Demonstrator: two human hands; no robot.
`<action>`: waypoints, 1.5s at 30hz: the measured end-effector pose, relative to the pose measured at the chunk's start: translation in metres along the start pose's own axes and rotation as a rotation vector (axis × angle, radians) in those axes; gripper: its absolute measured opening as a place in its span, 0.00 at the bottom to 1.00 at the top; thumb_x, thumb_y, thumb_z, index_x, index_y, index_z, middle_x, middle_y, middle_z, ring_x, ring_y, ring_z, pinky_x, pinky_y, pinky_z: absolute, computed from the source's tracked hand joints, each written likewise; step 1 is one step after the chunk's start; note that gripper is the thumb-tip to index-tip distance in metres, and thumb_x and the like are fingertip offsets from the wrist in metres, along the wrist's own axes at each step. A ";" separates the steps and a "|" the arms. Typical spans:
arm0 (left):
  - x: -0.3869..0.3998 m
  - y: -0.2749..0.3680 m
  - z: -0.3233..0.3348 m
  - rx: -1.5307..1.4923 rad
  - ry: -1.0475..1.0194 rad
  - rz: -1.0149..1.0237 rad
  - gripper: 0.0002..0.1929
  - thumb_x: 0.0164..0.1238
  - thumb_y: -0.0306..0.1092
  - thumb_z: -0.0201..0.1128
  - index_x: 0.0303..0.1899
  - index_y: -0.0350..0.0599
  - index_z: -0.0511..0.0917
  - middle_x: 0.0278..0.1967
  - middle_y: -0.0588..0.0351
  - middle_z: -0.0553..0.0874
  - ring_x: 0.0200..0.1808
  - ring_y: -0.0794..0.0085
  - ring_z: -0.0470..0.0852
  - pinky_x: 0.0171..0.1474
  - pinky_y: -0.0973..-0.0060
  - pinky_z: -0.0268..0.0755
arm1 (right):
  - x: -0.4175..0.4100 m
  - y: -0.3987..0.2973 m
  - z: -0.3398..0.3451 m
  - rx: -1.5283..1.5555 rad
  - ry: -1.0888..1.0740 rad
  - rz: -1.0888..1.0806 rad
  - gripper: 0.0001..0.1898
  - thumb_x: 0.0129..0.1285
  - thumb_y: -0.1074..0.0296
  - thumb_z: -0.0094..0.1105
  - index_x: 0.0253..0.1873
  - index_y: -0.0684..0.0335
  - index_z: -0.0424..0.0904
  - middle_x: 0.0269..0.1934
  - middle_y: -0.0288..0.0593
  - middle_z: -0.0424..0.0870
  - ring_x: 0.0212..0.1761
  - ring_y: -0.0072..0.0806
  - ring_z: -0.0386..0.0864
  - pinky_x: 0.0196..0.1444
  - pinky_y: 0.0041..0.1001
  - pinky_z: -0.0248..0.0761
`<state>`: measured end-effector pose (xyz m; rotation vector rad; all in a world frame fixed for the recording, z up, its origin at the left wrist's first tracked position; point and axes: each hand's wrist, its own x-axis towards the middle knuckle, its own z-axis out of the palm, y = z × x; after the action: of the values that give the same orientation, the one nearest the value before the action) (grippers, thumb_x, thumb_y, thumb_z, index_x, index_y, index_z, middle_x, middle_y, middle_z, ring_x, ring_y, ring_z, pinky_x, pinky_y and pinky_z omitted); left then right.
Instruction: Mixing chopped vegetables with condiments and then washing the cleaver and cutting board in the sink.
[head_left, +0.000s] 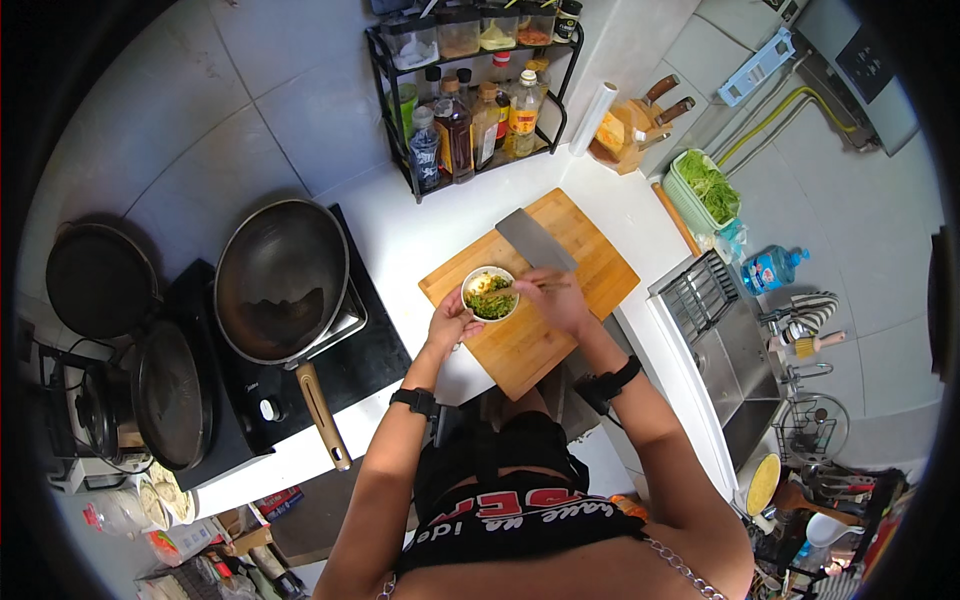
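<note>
My left hand (453, 322) grips a small white bowl (466, 303) by its near left rim, over the wooden cutting board (517, 352). Chopped green vegetables (491, 304) fill most of the bowl, with a pale yellow-white patch of food on the far side. In my right hand (556, 301) are chopsticks (504, 292), their tips dipping into the mixture. A cleaver (534, 238) lies across the board just beyond my right hand, its handle end hidden by that hand. Whether the bowl rests on the board or is lifted, I cannot tell.
A wok (281, 277) sits on the left cooktop, its handle (322, 416) jutting past the counter edge. Behind stands a rack (416, 169) of bottles and seasoning boxes. A knife block (630, 135), a basket of greens (703, 187) and a sink (742, 360) are to the right.
</note>
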<state>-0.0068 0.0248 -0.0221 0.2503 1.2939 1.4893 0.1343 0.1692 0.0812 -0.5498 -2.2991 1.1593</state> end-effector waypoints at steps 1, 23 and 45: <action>0.001 0.001 -0.001 -0.006 -0.003 -0.005 0.26 0.69 0.21 0.44 0.67 0.52 0.55 0.62 0.60 0.69 0.43 0.66 0.83 0.44 0.75 0.79 | 0.009 -0.008 -0.005 0.004 -0.017 0.008 0.08 0.56 0.69 0.64 0.31 0.69 0.81 0.28 0.46 0.83 0.29 0.29 0.81 0.32 0.24 0.73; -0.004 0.006 0.009 -0.035 -0.017 -0.021 0.27 0.68 0.19 0.42 0.67 0.50 0.54 0.61 0.60 0.69 0.46 0.67 0.81 0.46 0.74 0.79 | 0.006 -0.009 0.017 0.015 0.123 -0.056 0.08 0.58 0.71 0.60 0.29 0.70 0.78 0.24 0.48 0.79 0.25 0.33 0.76 0.29 0.27 0.68; -0.009 -0.003 -0.002 0.107 -0.143 0.037 0.37 0.56 0.10 0.44 0.69 0.51 0.53 0.63 0.64 0.66 0.57 0.78 0.71 0.55 0.82 0.65 | -0.002 -0.013 0.013 0.123 0.094 0.080 0.07 0.57 0.72 0.61 0.30 0.70 0.79 0.24 0.44 0.79 0.28 0.29 0.76 0.33 0.25 0.68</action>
<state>-0.0031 0.0153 -0.0213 0.4449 1.2610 1.4089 0.1264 0.1535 0.0847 -0.6406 -2.1279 1.2745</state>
